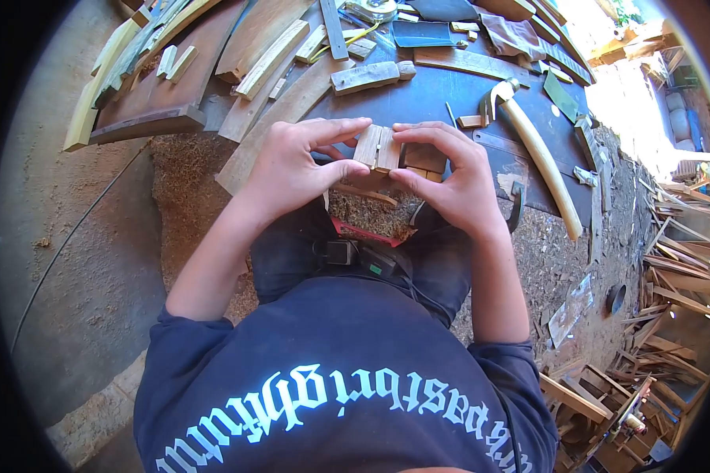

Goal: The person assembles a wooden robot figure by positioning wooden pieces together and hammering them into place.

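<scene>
Two small pale wooden pieces (379, 148) sit side by side between my hands, with a thin seam and a small gap between them. My left hand (301, 158) pinches their left side between thumb and fingers. On the right side, my right hand (442, 165) grips them the same way, fingertips on the upper edge and thumb on the lower. A darker wooden block (424, 158) shows behind my right hand's fingers, partly covered. Just beyond my hands lies the blue-grey worktable (457, 83).
A hammer (536, 150) with a curved wooden handle lies to the right. Wooden offcuts (367, 77) and long boards (272, 59) lie beyond and to the left. A clamp (517, 206) is at the table's near edge. Scrap wood (674, 276) is heaped at the far right.
</scene>
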Action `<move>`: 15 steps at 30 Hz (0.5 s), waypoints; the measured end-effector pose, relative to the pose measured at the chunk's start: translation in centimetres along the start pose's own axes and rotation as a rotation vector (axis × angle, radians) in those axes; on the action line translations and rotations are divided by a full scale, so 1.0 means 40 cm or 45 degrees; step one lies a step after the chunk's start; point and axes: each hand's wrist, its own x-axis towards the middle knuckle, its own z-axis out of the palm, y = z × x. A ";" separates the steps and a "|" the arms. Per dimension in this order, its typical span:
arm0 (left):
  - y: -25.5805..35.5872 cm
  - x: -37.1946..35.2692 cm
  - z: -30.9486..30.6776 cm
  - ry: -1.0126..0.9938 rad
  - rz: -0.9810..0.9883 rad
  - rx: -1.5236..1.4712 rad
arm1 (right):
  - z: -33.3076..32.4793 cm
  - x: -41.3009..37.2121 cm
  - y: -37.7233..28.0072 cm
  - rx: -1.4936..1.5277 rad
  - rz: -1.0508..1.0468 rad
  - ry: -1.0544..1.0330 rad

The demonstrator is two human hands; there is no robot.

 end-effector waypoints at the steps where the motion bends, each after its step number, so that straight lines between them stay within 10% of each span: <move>1: 0.010 0.000 -0.001 -0.006 -0.010 0.025 | 0.000 -0.002 -0.001 0.003 0.007 0.005; 15: -0.020 0.073 -0.079 -0.329 0.172 0.019 | 0.003 -0.015 -0.020 -0.068 -0.052 0.036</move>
